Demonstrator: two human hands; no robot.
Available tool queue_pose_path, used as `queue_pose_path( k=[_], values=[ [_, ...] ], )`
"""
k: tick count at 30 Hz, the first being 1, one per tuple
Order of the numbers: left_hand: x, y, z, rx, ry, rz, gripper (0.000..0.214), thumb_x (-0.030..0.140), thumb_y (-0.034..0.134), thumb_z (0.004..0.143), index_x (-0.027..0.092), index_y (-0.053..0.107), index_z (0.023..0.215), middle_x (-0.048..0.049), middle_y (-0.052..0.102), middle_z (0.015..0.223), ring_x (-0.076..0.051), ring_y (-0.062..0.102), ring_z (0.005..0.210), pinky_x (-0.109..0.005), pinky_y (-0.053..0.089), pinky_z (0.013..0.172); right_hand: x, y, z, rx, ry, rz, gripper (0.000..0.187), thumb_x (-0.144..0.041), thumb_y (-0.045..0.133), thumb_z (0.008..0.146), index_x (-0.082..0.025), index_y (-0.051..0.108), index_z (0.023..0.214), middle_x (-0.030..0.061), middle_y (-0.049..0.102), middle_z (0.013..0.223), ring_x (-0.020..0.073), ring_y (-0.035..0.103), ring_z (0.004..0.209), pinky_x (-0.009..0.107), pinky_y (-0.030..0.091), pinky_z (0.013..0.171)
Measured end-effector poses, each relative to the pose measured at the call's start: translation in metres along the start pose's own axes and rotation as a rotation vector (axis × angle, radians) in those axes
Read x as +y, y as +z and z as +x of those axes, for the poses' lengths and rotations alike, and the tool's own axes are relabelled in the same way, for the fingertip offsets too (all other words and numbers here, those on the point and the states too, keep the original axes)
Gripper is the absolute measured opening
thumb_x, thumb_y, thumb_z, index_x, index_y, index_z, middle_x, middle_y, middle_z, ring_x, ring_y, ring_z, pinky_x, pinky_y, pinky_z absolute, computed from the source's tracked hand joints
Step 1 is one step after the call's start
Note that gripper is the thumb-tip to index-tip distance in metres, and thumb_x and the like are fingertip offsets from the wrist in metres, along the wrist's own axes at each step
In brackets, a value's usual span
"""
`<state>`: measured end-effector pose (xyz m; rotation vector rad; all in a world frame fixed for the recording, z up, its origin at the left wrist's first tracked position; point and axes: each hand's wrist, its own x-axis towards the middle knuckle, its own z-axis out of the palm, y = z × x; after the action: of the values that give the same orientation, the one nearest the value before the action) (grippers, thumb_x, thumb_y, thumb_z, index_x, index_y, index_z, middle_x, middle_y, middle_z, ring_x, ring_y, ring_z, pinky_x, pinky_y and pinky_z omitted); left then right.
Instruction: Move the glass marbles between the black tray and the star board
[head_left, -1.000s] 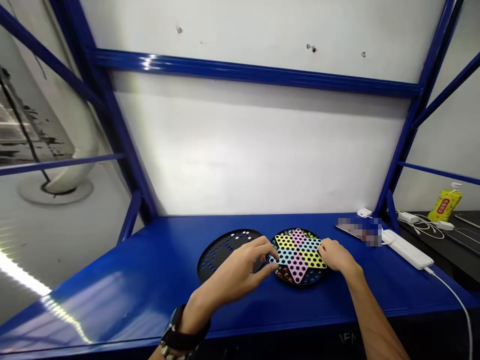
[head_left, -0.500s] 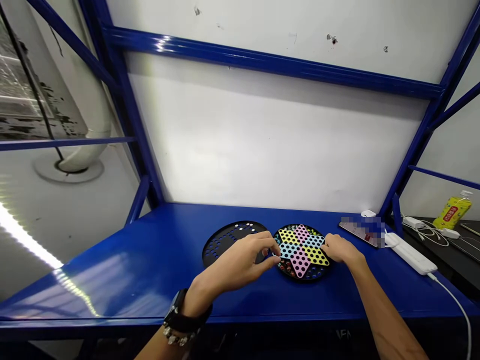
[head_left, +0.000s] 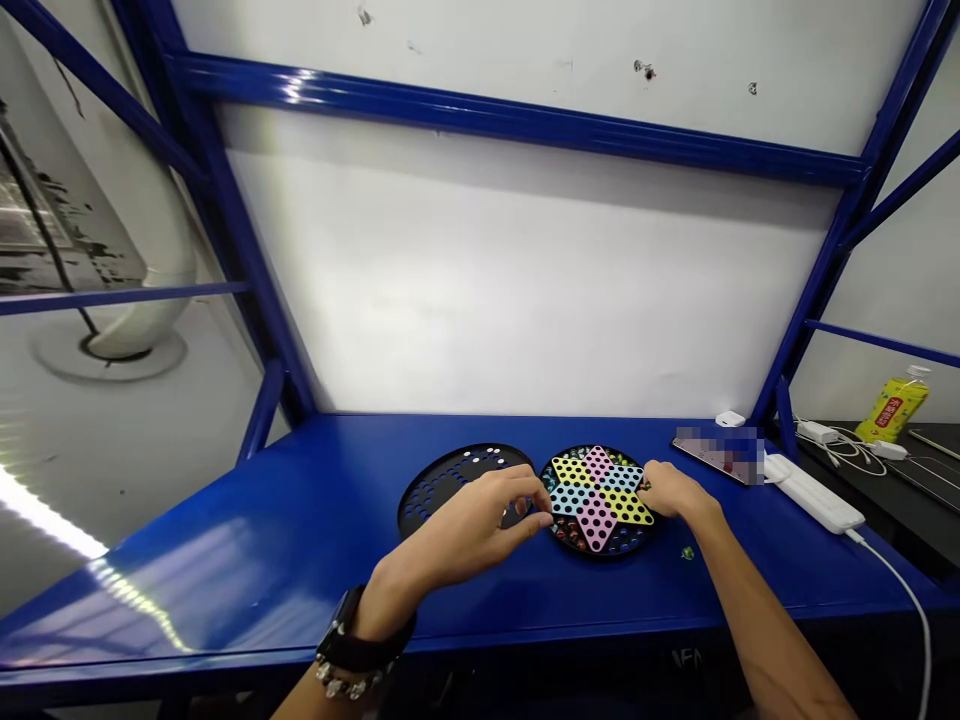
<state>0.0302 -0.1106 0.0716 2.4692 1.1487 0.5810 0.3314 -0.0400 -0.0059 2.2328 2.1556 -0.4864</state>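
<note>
A round Chinese checkers board lies on the blue table, with a pink, yellow and light-blue star full of holes. Coloured marbles lie in the pockets around the star. My left hand hovers at the board's left edge, thumb and fingers curved with a gap between them. At the right edge, my right hand is closed, fingertips pressed together by the pockets; what they hold is hidden. One greenish marble lies on the table below my right hand. A black round tray with holes and several white pieces is partly behind my left hand.
A phone and a white power strip with a cable lie to the right. Blue frame bars and a white panel stand behind the table. A yellow bottle stands on a black surface farther right.
A greenish marble now shows on the table below my right hand, where none was seen before. Both hands stay at the board. The camera view has shifted slightly.
</note>
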Motion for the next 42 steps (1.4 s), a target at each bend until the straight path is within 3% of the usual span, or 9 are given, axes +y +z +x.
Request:
queue_pose_path(
  k=[3, 9, 12, 18, 25, 31, 36, 39, 42],
  values=[
    [0.014, 0.025, 0.006, 0.035, -0.003, 0.06, 0.026, 0.039, 0.046, 0.097, 0.024, 0.066, 0.095, -0.0029, 0.065, 0.098, -0.019, 0.06, 0.09, -0.029, 0.046, 0.082, 0.0, 0.01, -0.004, 0.1, 0.002, -0.024, 0.021, -0.026, 0.046, 0.09, -0.018, 0.057, 0.105, 0.014, 0.062, 0.109, 0.0274, 0.066, 0.093, 0.034, 0.044, 0.075],
    [0.08, 0.171, 0.025, 0.048, 0.12, 0.241, 0.051, 0.049, 0.045, 0.094, 0.014, 0.053, 0.13, -0.016, 0.058, 0.127, -0.032, 0.052, 0.116, -0.048, 0.043, 0.101, 0.004, 0.018, -0.009, 0.18, 0.1, 0.109, 0.03, -0.038, 0.03, 0.099, -0.023, 0.05, 0.117, 0.0105, 0.056, 0.117, 0.0255, 0.065, 0.096, 0.037, 0.043, 0.081],
    [0.089, 0.205, 0.032, 0.062, 0.121, 0.252, 0.054, 0.036, 0.042, 0.094, 0.009, 0.044, 0.14, -0.019, 0.052, 0.136, -0.032, 0.047, 0.123, -0.048, 0.041, 0.105, 0.007, 0.018, -0.007, 0.192, 0.109, 0.197, 0.039, -0.047, 0.023, 0.101, -0.025, 0.051, 0.115, 0.0104, 0.056, 0.118, 0.0267, 0.064, 0.101, 0.039, 0.043, 0.085],
    [0.087, 0.188, 0.054, -0.05, 0.126, 0.257, 0.036, 0.026, 0.046, 0.089, 0.013, 0.055, 0.121, -0.0145, 0.059, 0.114, -0.027, 0.057, 0.101, -0.04, 0.052, 0.086, 0.014, 0.02, -0.002, 0.191, 0.057, 0.388, 0.047, -0.049, 0.02, 0.101, -0.023, 0.059, 0.1, 0.0088, 0.064, 0.113, 0.0258, 0.059, 0.11, 0.037, 0.042, 0.092],
    [0.087, 0.199, 0.071, -0.066, 0.149, 0.182, 0.018, 0.02, 0.046, 0.091, 0.018, 0.06, 0.102, -0.0075, 0.064, 0.103, -0.021, 0.063, 0.084, -0.032, 0.054, 0.069, 0.03, 0.026, 0.003, 0.189, 0.074, 0.574, 0.051, -0.05, 0.023, 0.099, -0.024, 0.066, 0.108, 0.0069, 0.068, 0.114, 0.0222, 0.062, 0.102, 0.031, 0.048, 0.082],
    [0.055, 0.16, 0.103, 0.09, 0.077, 0.123, 0.022, 0.016, 0.048, 0.092, 0.022, 0.067, 0.1, -0.007, 0.07, 0.101, -0.022, 0.065, 0.094, -0.033, 0.051, 0.082, 0.035, 0.024, 0.002, 0.356, 0.094, 0.511, 0.053, -0.046, 0.018, 0.099, -0.024, 0.066, 0.105, 0.0053, 0.07, 0.099, 0.0212, 0.064, 0.091, 0.03, 0.049, 0.077],
    [0.027, 0.149, 0.128, 0.009, 0.008, 0.215, 0.018, 0.024, 0.057, 0.09, 0.02, 0.074, 0.096, -0.01, 0.075, 0.094, -0.028, 0.068, 0.093, -0.038, 0.052, 0.082, 0.034, 0.028, -0.004, 0.412, 0.074, 0.544, 0.054, -0.047, 0.017, 0.098, -0.023, 0.066, 0.102, 0.0067, 0.07, 0.096, 0.0218, 0.064, 0.084, 0.03, 0.049, 0.072],
    [0.015, 0.136, 0.121, 0.054, 0.053, 0.219, 0.022, 0.025, 0.057, 0.091, 0.02, 0.073, 0.106, -0.0105, 0.073, 0.109, -0.028, 0.065, 0.104, -0.04, 0.05, 0.092, 0.033, 0.029, -0.004, 0.395, 0.068, 0.593, 0.056, -0.049, 0.016, 0.098, -0.022, 0.066, 0.1, 0.0071, 0.07, 0.095, 0.021, 0.063, 0.08, 0.03, 0.049, 0.069],
    [-0.001, 0.1, 0.097, 0.162, -0.014, 0.212, 0.033, 0.028, 0.055, 0.092, 0.02, 0.065, 0.122, -0.0105, 0.067, 0.124, -0.026, 0.061, 0.112, -0.039, 0.047, 0.097, 0.031, 0.027, -0.002, 0.372, 0.049, 0.715, 0.057, -0.052, 0.019, 0.097, -0.02, 0.066, 0.099, 0.0074, 0.069, 0.094, 0.0194, 0.061, 0.073, 0.03, 0.048, 0.067]
  ],
)
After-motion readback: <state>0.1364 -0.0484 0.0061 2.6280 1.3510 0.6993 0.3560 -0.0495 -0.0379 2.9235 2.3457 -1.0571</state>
